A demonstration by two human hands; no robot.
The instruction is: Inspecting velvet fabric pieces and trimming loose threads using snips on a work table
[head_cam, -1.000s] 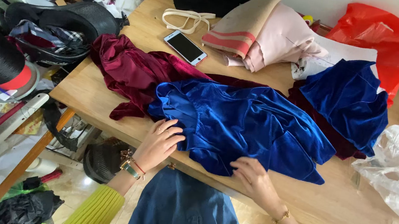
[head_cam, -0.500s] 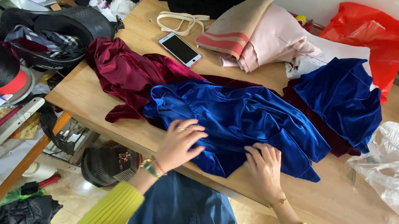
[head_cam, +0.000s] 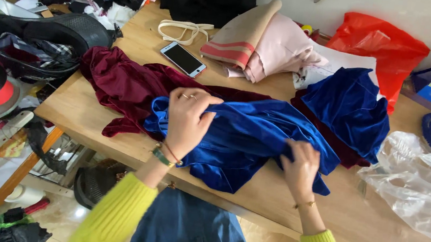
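The blue velvet cloth [head_cam: 245, 140] lies bunched at the middle of the wooden table [head_cam: 375, 228], and both hands grip it: the left hand [head_cam: 188, 118] has its fingers clenched on a fold near the cloth's nine o'clock edge, and the right hand [head_cam: 301, 165] pinches a gathered fold toward its four o'clock side. Under and beside the cloth at ten o'clock spreads a dark red velvet cloth [head_cam: 123, 82], touching it. At twelve o'clock, apart from the blue cloth, a phone [head_cam: 182, 59] lies face up, with a cream strap [head_cam: 185, 30] beyond it. At one o'clock sits a stack of folded pink and beige fabric [head_cam: 266, 46], and at two o'clock a second blue velvet piece [head_cam: 350, 108] rests on more dark red fabric. A red plastic bag [head_cam: 383, 48] stands behind that at the table's far edge; what it holds cannot be told. At three o'clock a clear plastic bag [head_cam: 417, 179] lies crumpled and looks flat. Off the table at nine o'clock, a black helmet [head_cam: 48, 34] holds plaid cloth in its hollow.
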